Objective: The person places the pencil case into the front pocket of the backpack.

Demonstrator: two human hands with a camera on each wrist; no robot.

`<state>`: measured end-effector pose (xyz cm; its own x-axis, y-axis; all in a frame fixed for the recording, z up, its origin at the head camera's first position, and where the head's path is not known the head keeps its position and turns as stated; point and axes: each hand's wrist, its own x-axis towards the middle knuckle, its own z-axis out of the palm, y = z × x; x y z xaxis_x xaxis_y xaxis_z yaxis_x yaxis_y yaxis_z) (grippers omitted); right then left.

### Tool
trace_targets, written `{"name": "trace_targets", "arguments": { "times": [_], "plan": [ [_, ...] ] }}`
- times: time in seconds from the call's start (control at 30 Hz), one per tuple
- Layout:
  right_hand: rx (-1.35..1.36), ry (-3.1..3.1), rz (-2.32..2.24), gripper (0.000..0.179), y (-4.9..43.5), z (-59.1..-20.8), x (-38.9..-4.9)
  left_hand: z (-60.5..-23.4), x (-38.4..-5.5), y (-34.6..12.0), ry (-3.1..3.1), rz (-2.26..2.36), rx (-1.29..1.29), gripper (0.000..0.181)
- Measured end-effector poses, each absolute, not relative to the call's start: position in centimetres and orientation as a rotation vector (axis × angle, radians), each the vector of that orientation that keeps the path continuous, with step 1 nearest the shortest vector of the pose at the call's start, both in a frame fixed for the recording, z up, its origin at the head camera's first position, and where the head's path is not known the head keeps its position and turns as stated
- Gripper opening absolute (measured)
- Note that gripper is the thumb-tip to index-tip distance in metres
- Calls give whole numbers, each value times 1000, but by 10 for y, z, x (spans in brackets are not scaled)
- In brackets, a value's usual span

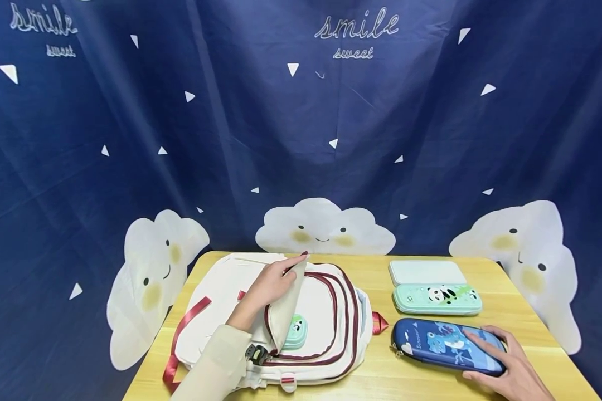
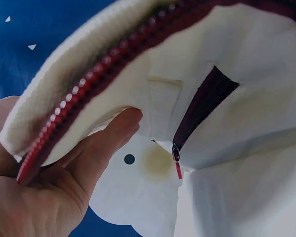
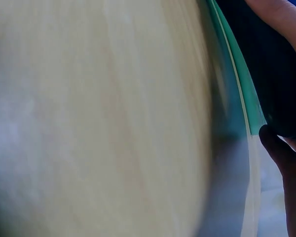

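Observation:
A white backpack [image 1: 326,326] with dark red zippers lies on the table, its front flap [image 1: 287,312] lifted. My left hand [image 1: 273,283] holds that flap by its zippered edge; in the left wrist view the thumb of the hand [image 2: 64,182] lies on the flap's inner side. Inside the opened pocket a mint-green case [image 1: 296,333] with a panda print shows in part. On the right, my right hand [image 1: 514,365] grips a dark blue dinosaur pencil case [image 1: 441,344] at its right end, fingers over the top and thumb at the near side.
Behind the blue case lie a mint panda pencil case [image 1: 433,299] and a pale, plain case [image 1: 426,272]. A red strap [image 1: 173,362] hangs at the backpack's left. The wooden table [image 1: 381,384] ends at a dark blue curtain [image 1: 281,111] with cloud prints.

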<state>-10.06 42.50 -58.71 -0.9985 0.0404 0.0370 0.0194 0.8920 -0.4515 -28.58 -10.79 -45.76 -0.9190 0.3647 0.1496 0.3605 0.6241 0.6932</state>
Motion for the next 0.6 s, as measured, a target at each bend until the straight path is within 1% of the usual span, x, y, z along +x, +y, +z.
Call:
{"name": "trace_targets", "arguments": {
  "times": [0.27,0.47,0.6],
  "plan": [
    [-86,-2978,749,94,422,-582,-95,-459,-284,-109,2781,1271,649,47],
    [-72,-2886,770,90,416,-575,-91,-461,-282,-111,2763,1316,620,47],
    [-46,-2825,778,91,409,-569,-92,-462,-281,-114,2766,1337,602,47]
  ]
}}
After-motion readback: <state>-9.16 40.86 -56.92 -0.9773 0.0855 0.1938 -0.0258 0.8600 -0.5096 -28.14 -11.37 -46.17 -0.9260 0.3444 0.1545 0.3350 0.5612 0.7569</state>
